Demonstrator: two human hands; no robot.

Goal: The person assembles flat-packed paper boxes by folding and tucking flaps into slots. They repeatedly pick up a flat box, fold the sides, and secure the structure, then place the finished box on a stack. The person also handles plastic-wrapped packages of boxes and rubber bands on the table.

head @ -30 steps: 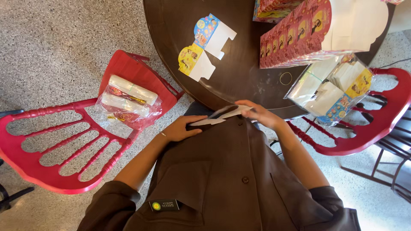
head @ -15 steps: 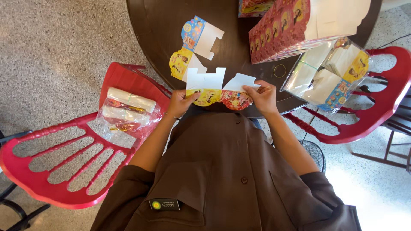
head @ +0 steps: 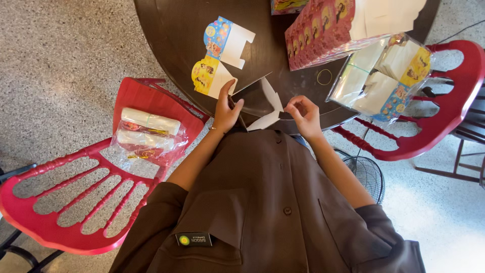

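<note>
Half a second ago flat with the printed faces up; now opened out at the near edge of the round dark wooden table point(head: 166, 30), the white die-cut cardboard box blank point(head: 268, 103) standing partly folded, pale inner side showing, dark hollow between its panels. Left hand point(head: 226, 108) closed on the blank's left panel, thumb on top, fingers curled behind. Right hand point(head: 303, 112) pinching the right flap, fingertips drawn together on the card. Further back on the table, two flat printed blanks, one blue and white point(head: 226, 40), one yellow and white point(head: 208, 77), lying just beside each other. To the right, a stack of red printed flat cartons point(head: 318, 35), a thin rubber band point(head: 324, 77) near it, and a clear plastic bag of folded white boxes point(head: 384, 76) overhanging the table edge above a red plastic chair point(head: 444, 116). On the left, another red plastic chair point(head: 65, 202) bearing a clear bag of rolled white sheets point(head: 146, 134).
</note>
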